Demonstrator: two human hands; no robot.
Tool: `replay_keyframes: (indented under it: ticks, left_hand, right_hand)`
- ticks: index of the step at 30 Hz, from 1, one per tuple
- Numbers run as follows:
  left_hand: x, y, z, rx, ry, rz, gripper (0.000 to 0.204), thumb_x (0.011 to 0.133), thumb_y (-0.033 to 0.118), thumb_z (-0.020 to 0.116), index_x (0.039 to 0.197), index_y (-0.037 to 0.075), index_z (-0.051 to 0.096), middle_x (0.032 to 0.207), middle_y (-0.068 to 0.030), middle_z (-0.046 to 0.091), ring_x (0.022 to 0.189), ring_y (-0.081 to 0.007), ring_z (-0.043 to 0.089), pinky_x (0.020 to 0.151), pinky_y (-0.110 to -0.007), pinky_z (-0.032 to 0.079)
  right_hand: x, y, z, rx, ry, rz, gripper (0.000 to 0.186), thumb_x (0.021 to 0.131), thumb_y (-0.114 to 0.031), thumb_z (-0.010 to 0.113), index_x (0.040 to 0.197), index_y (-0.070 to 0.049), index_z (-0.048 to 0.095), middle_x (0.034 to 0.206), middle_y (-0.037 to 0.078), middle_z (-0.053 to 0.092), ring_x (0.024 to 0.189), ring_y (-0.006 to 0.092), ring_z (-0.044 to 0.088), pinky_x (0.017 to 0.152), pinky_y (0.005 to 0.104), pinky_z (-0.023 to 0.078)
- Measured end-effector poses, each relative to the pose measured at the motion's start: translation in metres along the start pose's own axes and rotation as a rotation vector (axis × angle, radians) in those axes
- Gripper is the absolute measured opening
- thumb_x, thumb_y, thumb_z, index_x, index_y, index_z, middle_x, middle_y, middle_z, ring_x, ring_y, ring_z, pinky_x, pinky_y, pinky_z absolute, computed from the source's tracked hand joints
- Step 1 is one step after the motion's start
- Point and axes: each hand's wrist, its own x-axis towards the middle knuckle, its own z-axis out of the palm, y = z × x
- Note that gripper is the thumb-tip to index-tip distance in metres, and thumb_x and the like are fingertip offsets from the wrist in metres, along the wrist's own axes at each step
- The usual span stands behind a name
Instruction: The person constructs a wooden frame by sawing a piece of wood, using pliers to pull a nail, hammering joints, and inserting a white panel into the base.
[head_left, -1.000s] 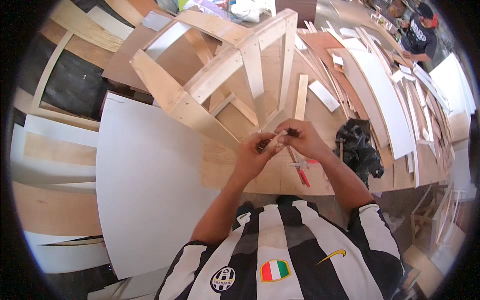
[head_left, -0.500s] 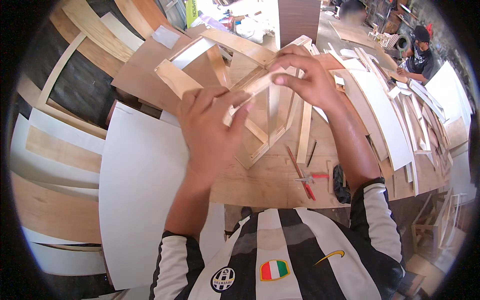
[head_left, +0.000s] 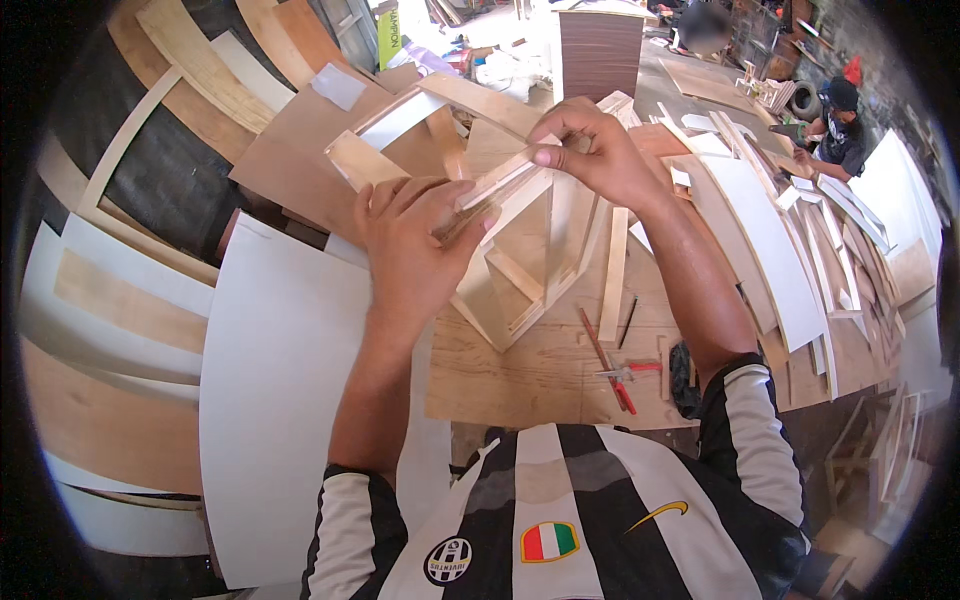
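Observation:
A short pale wooden strip (head_left: 503,178) is held up between my two hands, tilted with its right end farther away. My left hand (head_left: 408,238) pinches the near-left end between thumb and fingers. At the far-right end, my right hand (head_left: 598,152) grips it, thumb on the near side. Below and behind the strip lies an angular light-wood frame (head_left: 480,103), partly hidden by my hands. Whether the strip touches this frame, I cannot tell.
On the wooden worktop (head_left: 500,390) lie a loose wooden slat (head_left: 613,275), a dark pencil (head_left: 628,322) and red-handled tools (head_left: 622,378). A white panel (head_left: 280,400) stands left. Cut boards (head_left: 750,220) pile up right, with another person (head_left: 838,130) beyond.
The strip has turned a little in my fingers, and more of its long edge shows. My left hand, blurred before, is steadier. The whole view has shifted slightly.

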Motion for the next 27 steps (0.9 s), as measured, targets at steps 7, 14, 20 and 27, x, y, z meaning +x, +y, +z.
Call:
replay_keyframes:
  ticks: [7, 14, 20, 27]
  left_hand:
    - [0.031, -0.003, 0.002, -0.040, -0.014, 0.079, 0.024, 0.084, 0.021, 0.082, 0.105, 0.010, 0.079, 0.094, -0.0057, 0.077, 0.091, -0.0269, 0.068, 0.087, -0.039, 0.051]
    - [0.043, -0.012, 0.010, -0.642, -0.336, -0.274, 0.028, 0.089, 0.009, 0.078, 0.117, 0.004, 0.075, 0.100, -0.0134, 0.078, 0.094, -0.0164, 0.072, 0.077, -0.029, 0.056]
    - [0.039, -0.034, -0.005, -0.852, -0.179, -0.225, 0.030, 0.092, 0.012, 0.078, 0.119, 0.000, 0.075, 0.117, -0.0112, 0.076, 0.101, -0.0136, 0.069, 0.084, -0.029, 0.056]
    - [0.015, -0.037, -0.007, -0.725, -0.304, -0.097, 0.027, 0.091, 0.007, 0.078, 0.117, 0.001, 0.076, 0.118, -0.0127, 0.075, 0.111, -0.0205, 0.068, 0.098, -0.035, 0.052]
  right_hand:
    - [0.001, -0.032, 0.004, 0.375, 0.143, 0.038, 0.016, 0.089, -0.013, 0.085, 0.099, -0.005, 0.075, 0.085, -0.002, 0.068, 0.073, 0.0076, 0.059, 0.070, 0.0262, 0.050]
    - [0.007, -0.033, 0.008, 0.325, 0.034, -0.033, 0.016, 0.093, -0.003, 0.076, 0.109, -0.001, 0.072, 0.101, 0.005, 0.074, 0.096, 0.0123, 0.069, 0.081, 0.0283, 0.055]
    - [-0.005, -0.043, 0.016, -0.389, 0.206, -0.499, 0.011, 0.086, -0.014, 0.076, 0.096, -0.009, 0.075, 0.094, 0.005, 0.069, 0.088, 0.0273, 0.067, 0.072, 0.0373, 0.056]
    - [-0.009, -0.051, 0.036, -0.670, 0.059, -0.559, 0.014, 0.081, -0.012, 0.072, 0.094, -0.009, 0.075, 0.089, 0.003, 0.065, 0.090, 0.0220, 0.066, 0.072, 0.0354, 0.057]
